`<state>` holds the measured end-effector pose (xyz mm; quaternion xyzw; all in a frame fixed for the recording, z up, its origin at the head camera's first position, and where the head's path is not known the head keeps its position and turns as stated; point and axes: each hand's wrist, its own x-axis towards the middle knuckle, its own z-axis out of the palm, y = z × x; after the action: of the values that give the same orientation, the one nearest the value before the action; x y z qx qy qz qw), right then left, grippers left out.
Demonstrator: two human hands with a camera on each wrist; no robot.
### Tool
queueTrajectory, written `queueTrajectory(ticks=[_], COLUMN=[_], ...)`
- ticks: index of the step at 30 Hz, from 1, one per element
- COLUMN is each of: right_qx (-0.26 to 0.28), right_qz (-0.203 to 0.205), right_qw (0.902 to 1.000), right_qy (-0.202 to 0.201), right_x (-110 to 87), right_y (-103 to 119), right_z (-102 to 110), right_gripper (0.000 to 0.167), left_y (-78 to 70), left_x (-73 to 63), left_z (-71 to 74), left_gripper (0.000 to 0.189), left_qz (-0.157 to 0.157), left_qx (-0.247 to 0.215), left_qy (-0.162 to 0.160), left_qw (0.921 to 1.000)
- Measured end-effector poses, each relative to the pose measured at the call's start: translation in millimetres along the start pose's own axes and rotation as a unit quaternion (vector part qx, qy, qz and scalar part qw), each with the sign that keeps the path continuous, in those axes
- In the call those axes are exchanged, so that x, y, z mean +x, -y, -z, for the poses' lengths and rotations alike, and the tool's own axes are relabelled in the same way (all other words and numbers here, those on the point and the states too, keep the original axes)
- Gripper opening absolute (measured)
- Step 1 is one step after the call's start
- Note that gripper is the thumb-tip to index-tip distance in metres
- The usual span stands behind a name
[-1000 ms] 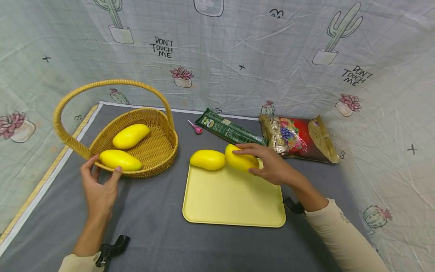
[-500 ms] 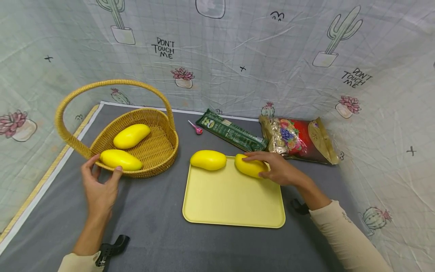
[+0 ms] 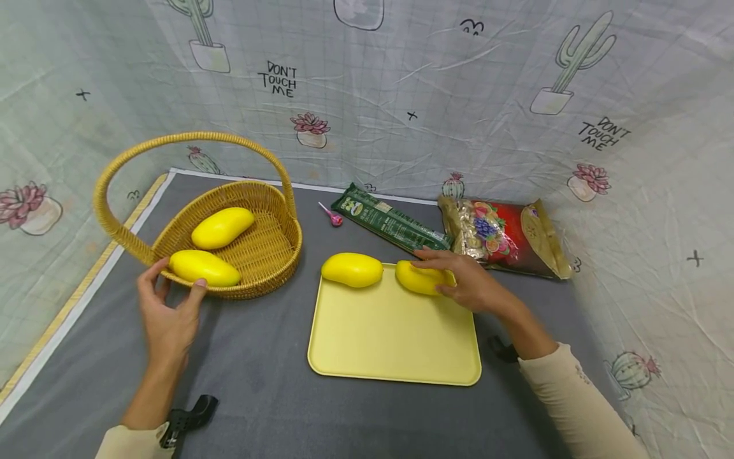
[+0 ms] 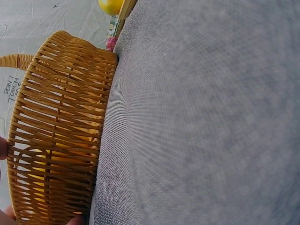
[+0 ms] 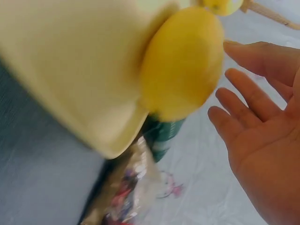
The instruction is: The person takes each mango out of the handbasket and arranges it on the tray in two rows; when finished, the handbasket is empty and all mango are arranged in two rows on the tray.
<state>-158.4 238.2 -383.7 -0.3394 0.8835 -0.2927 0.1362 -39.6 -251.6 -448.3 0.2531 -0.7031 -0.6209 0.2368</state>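
Note:
My left hand grips the near-left rim of a wicker basket, thumb and fingers spread along it. Two yellow mangoes lie inside: one mango by the near rim, another mango behind it. In the left wrist view the basket's woven side fills the left part, with fingertips at its edges. My right hand is over a mango on the right of a yellow tray. In the right wrist view its fingers are loosely extended, just off that mango. Another mango lies at the tray's far-left corner.
Behind the tray lie a long green packet and a pink lollipop. A red and gold snack bag is at the back right, near the printed curtain. Grey cloth covers the table.
My right hand has moved right with the mango, set it down on the tray apart from the other mango, and loosened its fingers. The left hand stays at the basket rim.

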Motion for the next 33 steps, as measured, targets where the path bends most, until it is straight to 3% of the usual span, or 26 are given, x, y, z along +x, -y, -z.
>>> queueTrajectory(ticks=[8, 14, 21, 33], right_qx=[0.01, 0.05, 0.077, 0.111], right_qz=[0.019, 0.054, 0.093, 0.143], right_qw=[0.9966, 0.9916, 0.986, 0.9789], right_qy=[-0.08, -0.106, -0.115, -0.095], right_x=[12.0, 33.4, 65.0, 124.4], right_y=[29, 53, 82, 141], right_z=[-14, -29, -46, -72], right_gripper=[0.062, 0.062, 0.061, 0.065], left_y=[-0.2, 1.0, 0.3, 1.2], left_x=[0.4, 0.1, 0.4, 0.7], left_z=[-0.5, -0.8, -0.2, 0.1], left_gripper=[0.072, 0.072, 0.072, 0.073], left_qz=[-0.001, 0.0, -0.004, -0.011], left_qx=[0.013, 0.027, 0.017, 0.019], left_qy=[-0.001, -0.004, 0.001, 0.004], left_qw=[0.9999, 0.9996, 0.9999, 0.9998])
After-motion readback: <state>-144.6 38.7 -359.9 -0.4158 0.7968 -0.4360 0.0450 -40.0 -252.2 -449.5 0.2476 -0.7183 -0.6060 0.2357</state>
